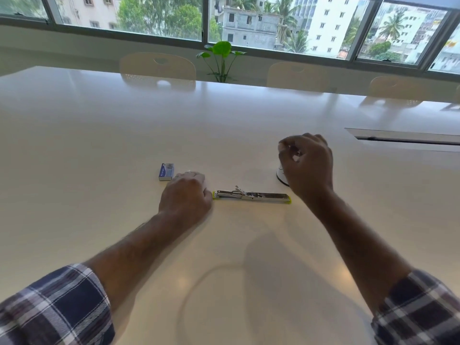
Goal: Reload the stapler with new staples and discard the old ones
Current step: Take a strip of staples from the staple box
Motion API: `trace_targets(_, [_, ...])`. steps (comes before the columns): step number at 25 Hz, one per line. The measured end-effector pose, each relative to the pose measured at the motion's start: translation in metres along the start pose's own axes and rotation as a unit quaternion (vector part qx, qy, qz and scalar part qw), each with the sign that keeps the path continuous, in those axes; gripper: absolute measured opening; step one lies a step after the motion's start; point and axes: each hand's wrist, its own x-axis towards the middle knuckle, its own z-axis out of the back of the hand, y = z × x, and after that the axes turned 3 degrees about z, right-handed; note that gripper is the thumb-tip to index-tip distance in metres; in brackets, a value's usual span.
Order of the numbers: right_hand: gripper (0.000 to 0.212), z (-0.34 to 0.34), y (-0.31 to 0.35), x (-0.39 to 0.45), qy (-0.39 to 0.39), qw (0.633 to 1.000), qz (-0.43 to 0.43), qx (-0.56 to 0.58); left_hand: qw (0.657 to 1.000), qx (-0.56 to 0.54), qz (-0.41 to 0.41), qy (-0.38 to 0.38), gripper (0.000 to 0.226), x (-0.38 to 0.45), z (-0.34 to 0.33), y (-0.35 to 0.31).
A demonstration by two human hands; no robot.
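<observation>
Chrome stapler (251,195): lies opened flat on the surface (99,145).
Hands: left hand (185,195) curled, steadying its left end; right hand (306,163) pinches something small, probably old staples, above a white cup (281,176).
Next: probably drop them, then reach the blue staple box (166,172).

Office meeting room: long white table (124,135), chairs (157,67), city-view windows (273,23).

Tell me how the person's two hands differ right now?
The left hand rests low on the glossy white table, knuckles up, beside the opened silver stapler with lime-green ends. The right hand is raised off the table, fingers pinched together over a small white container; whether it grips anything is unclear. The left sits nearest the small blue staple box, the right farther away. Both are bare, with rolled plaid sleeves.
</observation>
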Motion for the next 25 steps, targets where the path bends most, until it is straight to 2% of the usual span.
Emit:
trace_targets(3, [0.009,-0.008,0.007,-0.02,0.02,0.999,0.007,0.039,0.997,-0.043,0.006,-0.061,0.028,0.008,0.008,0.005])
trace_targets(6, [0.007,-0.018,0.009,-0.026,0.044,0.996,0.0,0.074,0.993,-0.032,0.043,-0.107,0.037,0.018,0.016,0.021])
trace_targets(12, [0.008,-0.035,0.016,-0.03,0.068,0.99,-0.023,0.121,0.976,0.052,0.199,-0.071,0.06,0.026,0.012,0.042])
trace_targets(15, [0.007,-0.037,0.017,-0.038,0.091,0.988,-0.004,0.127,0.973,0.022,0.216,-0.079,0.052,0.029,0.012,0.047])
trace_targets(19, [0.007,-0.035,0.014,-0.041,0.108,0.982,-0.029,0.152,0.971,-0.094,0.18,-0.129,0.043,0.027,0.018,0.046])
trace_targets(22, [0.008,-0.033,0.017,-0.045,0.12,0.967,-0.06,0.218,0.96,-0.198,0.096,-0.172,0.041,0.02,0.024,0.026])
trace_targets(25, [0.018,-0.032,0.024,-0.047,0.146,0.933,-0.131,0.303,0.946,-0.272,0.001,-0.174,0.041,0.009,0.027,0.002])
